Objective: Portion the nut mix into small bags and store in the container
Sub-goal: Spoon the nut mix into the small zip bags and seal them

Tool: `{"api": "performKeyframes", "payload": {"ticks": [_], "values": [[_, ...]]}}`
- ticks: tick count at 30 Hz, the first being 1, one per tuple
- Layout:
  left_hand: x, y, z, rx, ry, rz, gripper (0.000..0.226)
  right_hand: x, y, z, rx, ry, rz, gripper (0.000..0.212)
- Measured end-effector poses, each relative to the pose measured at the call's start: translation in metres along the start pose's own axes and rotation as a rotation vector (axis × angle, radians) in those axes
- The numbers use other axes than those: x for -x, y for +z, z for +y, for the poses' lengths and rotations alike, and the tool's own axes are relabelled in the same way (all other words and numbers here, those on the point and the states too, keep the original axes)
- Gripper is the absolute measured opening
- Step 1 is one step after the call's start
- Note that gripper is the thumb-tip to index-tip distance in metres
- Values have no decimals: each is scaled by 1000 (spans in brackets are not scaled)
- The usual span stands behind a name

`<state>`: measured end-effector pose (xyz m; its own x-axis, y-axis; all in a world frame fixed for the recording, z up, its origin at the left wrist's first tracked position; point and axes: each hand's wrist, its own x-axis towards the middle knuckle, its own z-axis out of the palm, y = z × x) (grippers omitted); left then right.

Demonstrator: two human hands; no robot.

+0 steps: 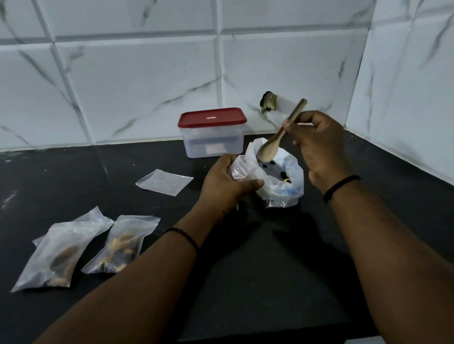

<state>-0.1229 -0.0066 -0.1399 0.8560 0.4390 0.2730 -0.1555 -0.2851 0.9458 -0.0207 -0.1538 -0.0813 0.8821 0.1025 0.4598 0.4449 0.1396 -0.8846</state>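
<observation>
Wooden spoon [272, 142], pinched in the right hand [323, 150], dips into the crumpled clear nut-mix bag [279, 179] before the red-lidded plastic container [213, 132], its mouth held open by the gripping left hand [226, 185] for scooping.

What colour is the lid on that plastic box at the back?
Dark red; the lid sits closed on the clear container, seen best in the head view.

A black table [266, 262] carries a red-lidded clear container [213, 132] by the wall, an open plastic bag [279, 179] just beside it, one empty flat bag [164, 181], and two filled small bags [92, 249] at the left
</observation>
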Motion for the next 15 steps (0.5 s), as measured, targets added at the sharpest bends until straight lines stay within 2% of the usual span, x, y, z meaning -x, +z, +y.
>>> {"api": "performKeyframes", "payload": {"ticks": [4, 8, 11, 15], "values": [[4, 0, 2, -73, 25, -90, 52, -11, -7, 36, 283, 28, -60, 22], [5, 0, 4, -143, 29, -115, 51, -14, -1, 49, 469, 104, -88, 19], [4, -1, 4, -150, 17, -126, 53, -14, 2, 51, 351, 283, -112, 20], [5, 0, 5, -141, 23, -121, 50, -16, 2, 47, 121, 427, -47, 21]]}}
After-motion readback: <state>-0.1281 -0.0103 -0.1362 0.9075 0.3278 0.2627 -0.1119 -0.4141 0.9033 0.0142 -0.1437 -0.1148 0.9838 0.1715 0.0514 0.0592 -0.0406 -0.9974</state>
